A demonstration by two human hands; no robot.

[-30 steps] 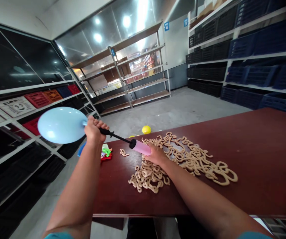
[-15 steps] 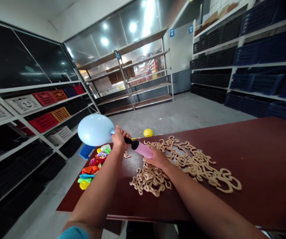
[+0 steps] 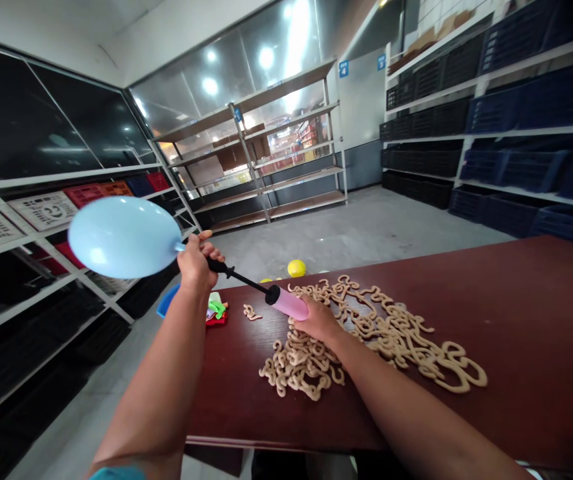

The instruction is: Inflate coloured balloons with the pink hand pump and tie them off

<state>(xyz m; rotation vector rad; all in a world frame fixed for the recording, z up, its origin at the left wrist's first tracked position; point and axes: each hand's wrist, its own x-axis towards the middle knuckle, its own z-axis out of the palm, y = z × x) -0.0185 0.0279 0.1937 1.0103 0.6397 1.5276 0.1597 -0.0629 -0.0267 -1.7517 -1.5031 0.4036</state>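
Note:
A light-blue inflated balloon [image 3: 124,237] sits at the left end of a hand pump, its neck at my left hand [image 3: 198,261]. That hand is closed round the pump's black end, with some fingers partly raised. A thin black rod runs from there into the pink barrel of the balloon pump [image 3: 286,300]. My right hand [image 3: 319,320] grips the barrel's lower end above the table. Tan curled, cord-like pieces [image 3: 311,363] lie in a tangled heap beneath and beside the right hand. Flat coloured balloons [image 3: 216,308] show partly behind my left forearm.
The dark red table [image 3: 506,320] stretches off to the right. Yellow balloons [image 3: 296,268] are beyond its far edge. Shelves with crates [image 3: 516,167] stand at right, more racks at left, and a metal shelf unit [image 3: 266,140] at the back.
My left hand has moved left and up with the balloon, drawing the black rod out of the pink barrel. The balloon looks larger. My right hand has barely moved.

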